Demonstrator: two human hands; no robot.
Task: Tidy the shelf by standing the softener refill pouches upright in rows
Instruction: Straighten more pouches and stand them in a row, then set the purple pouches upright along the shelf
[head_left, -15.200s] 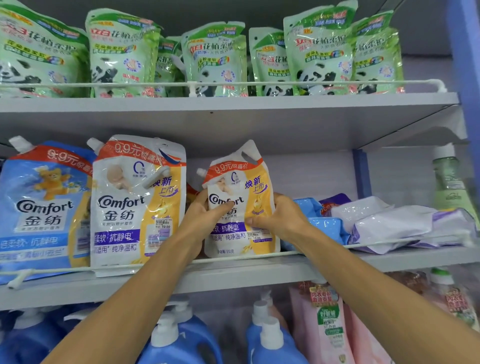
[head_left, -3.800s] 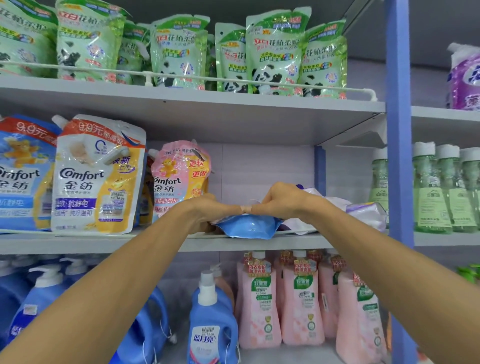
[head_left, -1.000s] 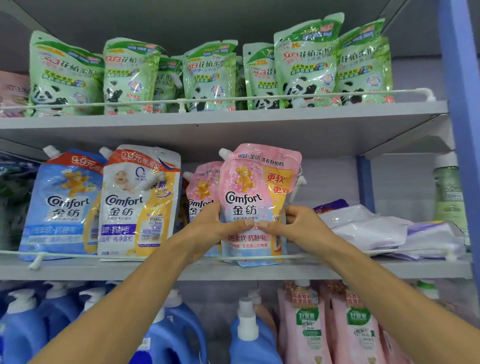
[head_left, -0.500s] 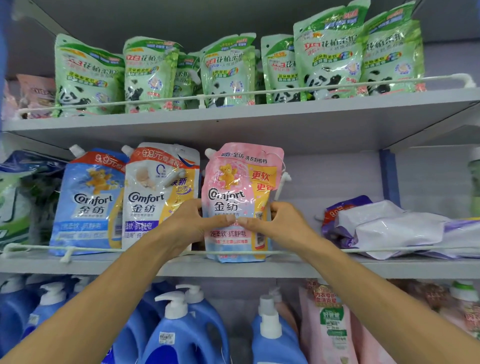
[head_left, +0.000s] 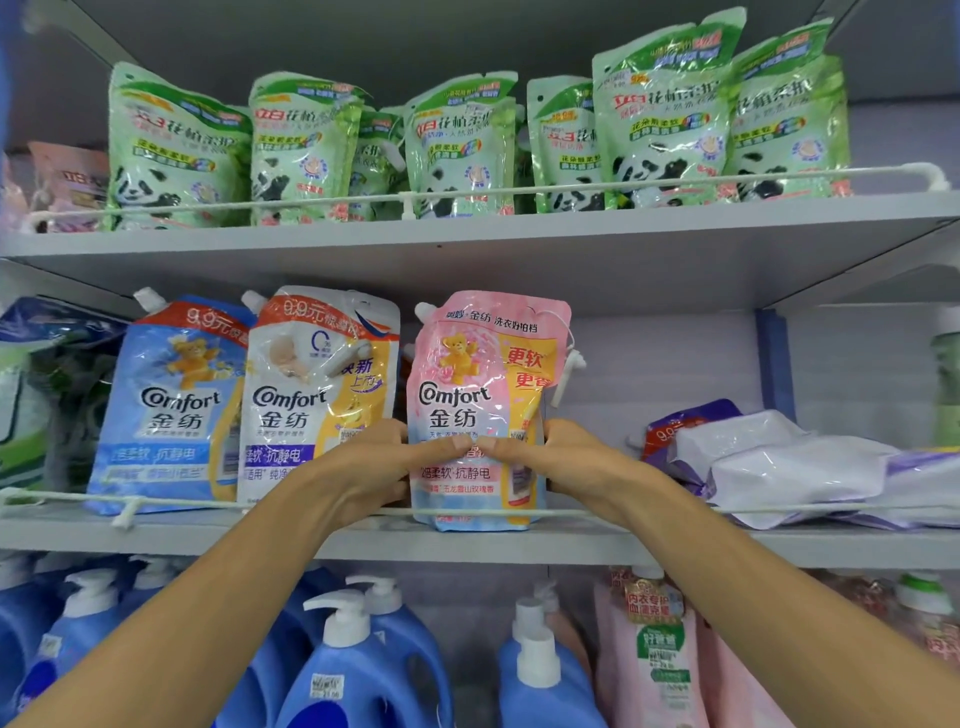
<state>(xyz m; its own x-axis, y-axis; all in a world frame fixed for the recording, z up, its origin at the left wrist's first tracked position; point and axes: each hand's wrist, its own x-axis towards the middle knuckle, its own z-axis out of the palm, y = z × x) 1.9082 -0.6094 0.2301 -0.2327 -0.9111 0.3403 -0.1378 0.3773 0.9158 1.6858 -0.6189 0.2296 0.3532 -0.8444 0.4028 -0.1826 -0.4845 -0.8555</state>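
Both hands hold a pink pouch upright on the middle shelf: the left hand grips its left edge, the right hand its right edge, thumbs meeting across the front. Just to its left stand a yellow-and-white pouch and a blue pouch. To the right, white and purple pouches lie flat in a heap behind the wire rail.

bare left grip, bare right grip
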